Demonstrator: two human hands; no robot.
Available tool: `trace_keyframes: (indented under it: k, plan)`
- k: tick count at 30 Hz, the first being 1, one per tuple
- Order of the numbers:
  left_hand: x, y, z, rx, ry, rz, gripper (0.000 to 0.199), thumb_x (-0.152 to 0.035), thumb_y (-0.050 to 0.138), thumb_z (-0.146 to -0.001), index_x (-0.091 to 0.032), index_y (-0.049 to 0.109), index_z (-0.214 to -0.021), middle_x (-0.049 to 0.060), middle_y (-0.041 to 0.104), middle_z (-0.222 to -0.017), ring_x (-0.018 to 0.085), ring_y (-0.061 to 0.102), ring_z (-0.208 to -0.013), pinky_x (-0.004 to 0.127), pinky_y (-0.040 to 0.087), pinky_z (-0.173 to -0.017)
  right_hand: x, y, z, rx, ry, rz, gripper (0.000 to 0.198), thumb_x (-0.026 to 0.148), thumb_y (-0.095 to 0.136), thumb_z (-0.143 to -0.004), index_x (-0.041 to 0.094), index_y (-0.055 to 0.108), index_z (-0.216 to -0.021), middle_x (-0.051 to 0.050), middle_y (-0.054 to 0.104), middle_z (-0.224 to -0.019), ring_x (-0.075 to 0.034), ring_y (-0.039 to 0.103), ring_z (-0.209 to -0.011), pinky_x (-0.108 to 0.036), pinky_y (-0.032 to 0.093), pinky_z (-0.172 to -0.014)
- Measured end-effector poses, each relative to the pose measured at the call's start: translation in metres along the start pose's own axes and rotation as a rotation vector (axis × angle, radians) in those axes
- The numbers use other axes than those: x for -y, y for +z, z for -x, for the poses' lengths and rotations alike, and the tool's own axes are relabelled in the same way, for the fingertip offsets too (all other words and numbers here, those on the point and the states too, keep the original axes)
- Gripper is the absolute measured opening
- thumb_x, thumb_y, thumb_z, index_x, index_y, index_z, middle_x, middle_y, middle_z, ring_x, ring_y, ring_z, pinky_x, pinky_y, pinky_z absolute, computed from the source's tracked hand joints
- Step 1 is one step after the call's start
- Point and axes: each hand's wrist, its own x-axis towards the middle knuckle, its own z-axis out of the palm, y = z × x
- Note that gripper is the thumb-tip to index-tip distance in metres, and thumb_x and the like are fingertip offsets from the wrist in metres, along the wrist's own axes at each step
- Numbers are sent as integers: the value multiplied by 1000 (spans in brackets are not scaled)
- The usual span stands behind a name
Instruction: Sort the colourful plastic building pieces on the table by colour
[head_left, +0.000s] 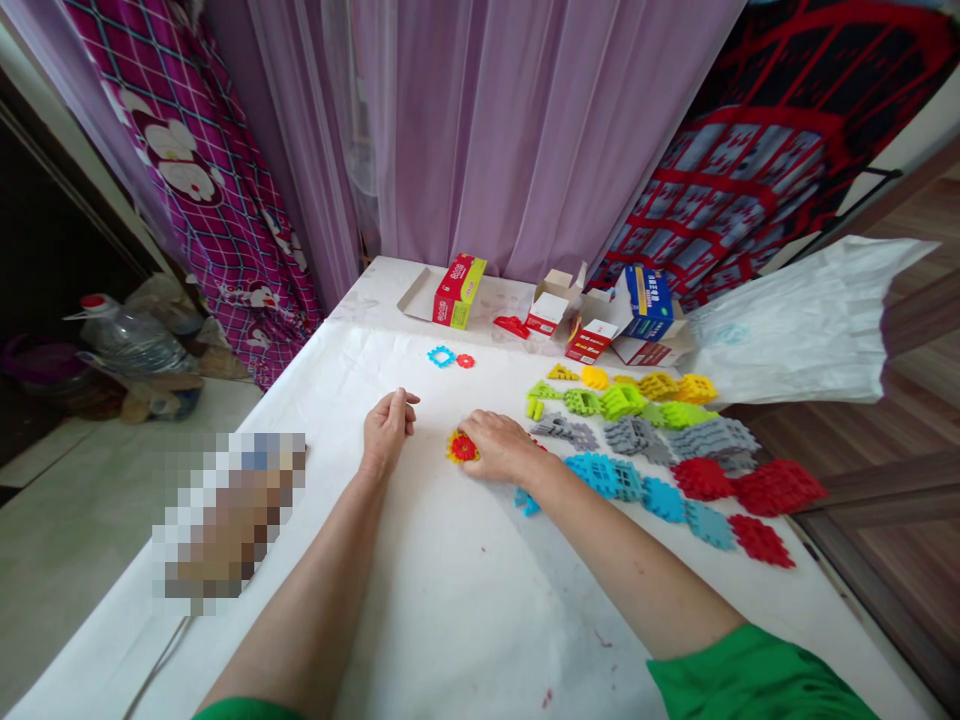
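In the middle of the white-covered table, my right hand [491, 445] has its fingers closed on a red and yellow gear-shaped building piece [463, 447]. The red part sits over the yellow one, and my fingers hide its right side. My left hand [386, 430] rests to the left of it, thumb up, fingers loosely bent and apart, with nothing visible in them. Beyond the hands lie a blue square frame piece [441, 356] and a small red round piece [465, 361]. A blue piece [527, 502] lies partly behind my right forearm.
Rows of interlocking pieces stand to the right: yellow [658, 386], lime green [622, 401], grey [712, 440], blue [664, 499] and red [776, 487]. Opened cartons [457, 292] line the back edge. A white plastic sheet [810, 320] hangs at the right. A blurred-out object [236, 520] lies at the left edge.
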Motion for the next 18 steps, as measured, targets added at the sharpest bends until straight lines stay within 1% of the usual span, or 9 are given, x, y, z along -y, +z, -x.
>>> trace_keyframes:
  k: [3,7,8,11,13,14,15,16,18]
  plan:
    - [-1,0,0,-4,0,-2,47,-62,48,-84,-18,62,-77,-3,49,-57,8,42,-42,20,28,-37,0,-13,0,30,19,46,36,39,62,-79,20,64,-109,-11,64,-108,-26,60,-101,-34,43,-86]
    - [-1,1,0,-9,19,16,48,-63,51,-83,-18,63,-75,-4,49,-55,7,42,-40,20,29,-37,-7,-41,2,-110,35,96,37,41,60,-81,21,64,-112,-11,64,-111,-26,59,-103,-34,43,-86]
    - [-1,0,0,-9,24,17,48,-63,51,-83,-18,63,-75,-4,49,-54,7,42,-40,20,29,-37,-11,-46,2,-111,48,115,37,40,60,-81,21,65,-112,-11,64,-112,-27,59,-104,-34,43,-86]
    - [-1,0,0,-7,33,20,48,-64,50,-82,-18,63,-74,-5,47,-52,7,41,-39,20,29,-37,-26,-49,1,16,128,179,34,35,63,-77,17,69,-105,-14,67,-107,-29,62,-101,-36,45,-84]
    - [-1,0,0,-2,35,25,49,-64,50,-82,-18,63,-75,-5,47,-52,7,41,-39,20,29,-37,-36,-44,1,42,179,163,37,34,64,-75,15,69,-106,-16,68,-108,-30,63,-102,-37,47,-86]
    - [-1,0,0,1,37,26,49,-64,51,-82,-18,63,-75,-5,47,-52,7,41,-39,20,29,-37,-40,-41,1,20,197,112,40,33,65,-75,15,68,-111,-16,68,-110,-30,63,-103,-38,47,-87]
    - [-1,0,0,3,38,25,49,-64,51,-82,-17,63,-75,-5,47,-53,7,41,-39,20,29,-37,-43,-38,1,-10,206,15,46,32,65,-74,16,66,-117,-15,67,-114,-29,63,-104,-37,47,-89]
    - [-1,0,0,3,38,24,49,-64,51,-81,-17,63,-75,-5,47,-53,7,41,-39,20,29,-37,-45,-35,2,-33,207,-129,51,31,66,-74,17,62,-123,-13,67,-117,-27,63,-104,-36,48,-89]
    - [-2,0,0,2,39,17,49,-65,51,-81,-18,63,-75,-5,47,-53,7,41,-40,20,29,-37,-48,-30,6,-35,175,-526,59,29,65,-74,19,56,-131,-10,66,-121,-22,64,-103,-34,50,-89]
